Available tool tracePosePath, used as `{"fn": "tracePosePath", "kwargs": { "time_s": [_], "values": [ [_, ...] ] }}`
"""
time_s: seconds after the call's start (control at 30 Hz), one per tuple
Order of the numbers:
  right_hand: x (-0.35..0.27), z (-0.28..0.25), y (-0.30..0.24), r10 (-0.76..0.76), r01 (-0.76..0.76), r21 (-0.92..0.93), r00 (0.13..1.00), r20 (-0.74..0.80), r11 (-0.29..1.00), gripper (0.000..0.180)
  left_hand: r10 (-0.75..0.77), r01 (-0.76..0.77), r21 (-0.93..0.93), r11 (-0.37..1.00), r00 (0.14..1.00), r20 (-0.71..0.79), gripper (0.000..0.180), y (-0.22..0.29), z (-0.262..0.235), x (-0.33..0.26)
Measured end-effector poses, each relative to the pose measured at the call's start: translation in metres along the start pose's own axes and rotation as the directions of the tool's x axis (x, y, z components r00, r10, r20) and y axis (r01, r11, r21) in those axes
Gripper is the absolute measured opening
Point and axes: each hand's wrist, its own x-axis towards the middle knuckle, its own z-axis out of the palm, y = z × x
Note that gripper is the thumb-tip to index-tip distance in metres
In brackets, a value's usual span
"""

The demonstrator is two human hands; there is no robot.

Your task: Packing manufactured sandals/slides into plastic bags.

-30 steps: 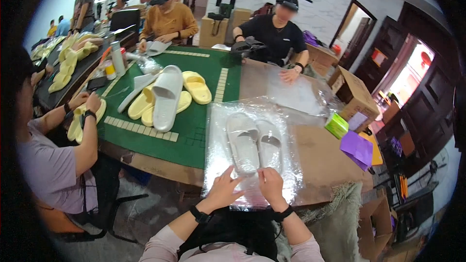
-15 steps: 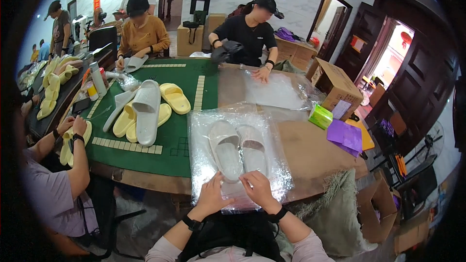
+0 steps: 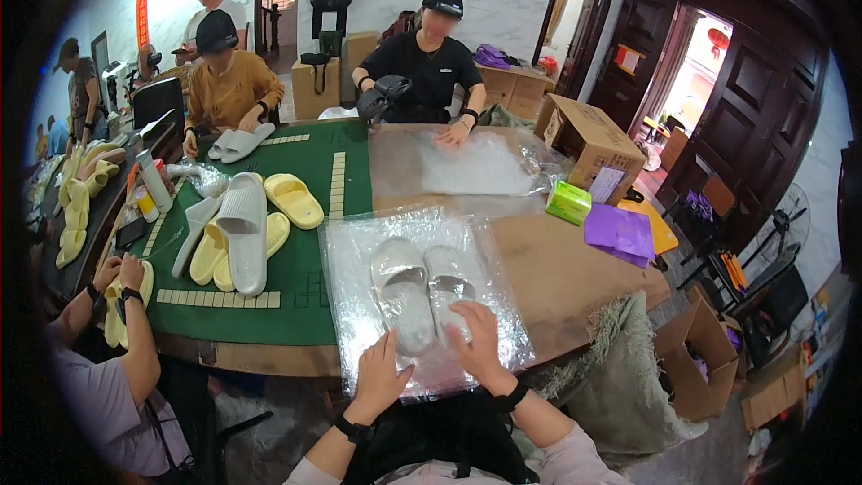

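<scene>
Grey slippers [image 3: 409,307] lay mid clear plastic bag [image 3: 348,269], heels toward me. At bag's near side, my left hand [image 3: 381,372] and right hand [image 3: 478,347] were loosely open, gripping nothing visible; right nearer, over one heel.

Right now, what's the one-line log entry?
left hand: beside grey, backless rubbery slipper | right hand: at matching slipper | clear plastic sheeting: around both

near centre, two grey slippers [image 3: 404,310]; left, on a green mat [image 3: 301,256], three yellow slippers [image 3: 294,202] and two other grey slippers [image 3: 249,242]; far left, two more grey slippers [image 3: 240,146]; right, one green packet [image 3: 568,204].
</scene>
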Motion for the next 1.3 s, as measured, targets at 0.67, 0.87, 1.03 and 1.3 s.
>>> {"fn": "tracePosePath", "kwargs": {
  "time_s": [0.67,0.87,1.03,1.3],
  "values": [
    [-0.009,-0.022,0.056,0.54,-0.495,0.559,0.836,0.096,0.666,0.028,0.025,-0.018,0.046,0.999,0.985,-0.168,0.044,-0.005,0.004,-0.007],
    [-0.033,-0.002,0.028,0.771,-0.78,0.614,0.319,0.552,-0.117,0.045,0.071,-0.059,0.126,0.99,0.993,-0.093,0.02,-0.008,-0.002,-0.025],
    [-0.038,-0.005,0.035,0.618,-0.816,0.541,0.322,0.717,-0.202,0.042,0.177,-0.177,0.082,0.981,0.984,0.007,0.03,0.0,-0.006,-0.023],
    [-0.073,-0.081,0.038,0.323,-0.513,0.648,0.585,0.744,-0.563,0.037,0.124,-0.13,0.066,0.989,0.988,0.088,0.048,-0.008,-0.018,-0.021]
  ]
}}
